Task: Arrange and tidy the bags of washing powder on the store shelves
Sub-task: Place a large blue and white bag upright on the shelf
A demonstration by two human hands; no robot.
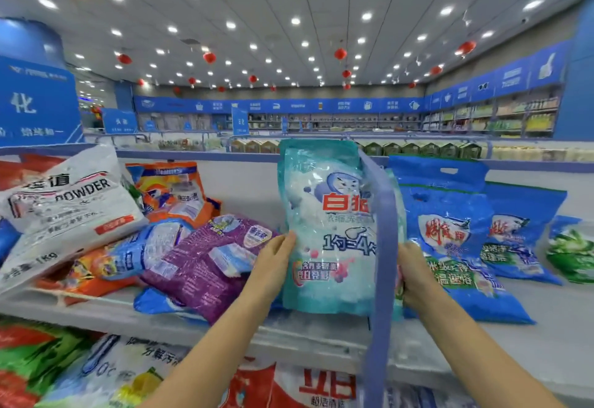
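Nearest, the left hand [274,263] and the right hand [414,274] each gripped a side edge of the teal washing powder bag [324,234], which stood upright between them on the top shelf [530,337], a blue shelf post [382,266] crossing its right part. Just left of the left hand lay a purple bag [205,266] in a loose heap, with a white bag [64,211] further left. Beyond the right hand, blue bags [450,231] leaned backward in a row.
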